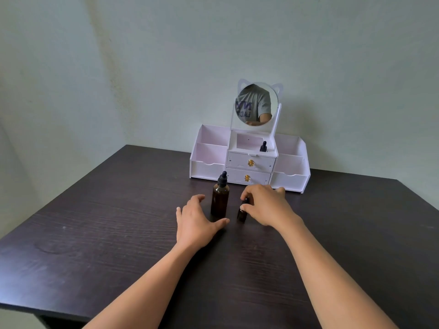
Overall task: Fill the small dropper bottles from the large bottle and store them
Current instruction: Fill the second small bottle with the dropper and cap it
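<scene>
A large amber dropper bottle (220,198) with a black dropper cap stands upright in the middle of the dark table (95,222). Just left of it and slightly nearer, my left hand (196,220) rests open on the table, thumb near the bottle's base, holding nothing. Right of the large bottle stands a small amber dropper bottle (241,214). My right hand (267,205) has its fingers closed on that bottle's black cap. Another small dropper bottle (263,146) stands in the top middle compartment of the white organizer (209,167).
The white organizer stands at the table's far edge against the wall, with open side bins, two shut drawers with gold knobs (250,163), and a round cat-ear mirror (256,104) showing a person's grey shirt. The table's near edge runs along the lower left.
</scene>
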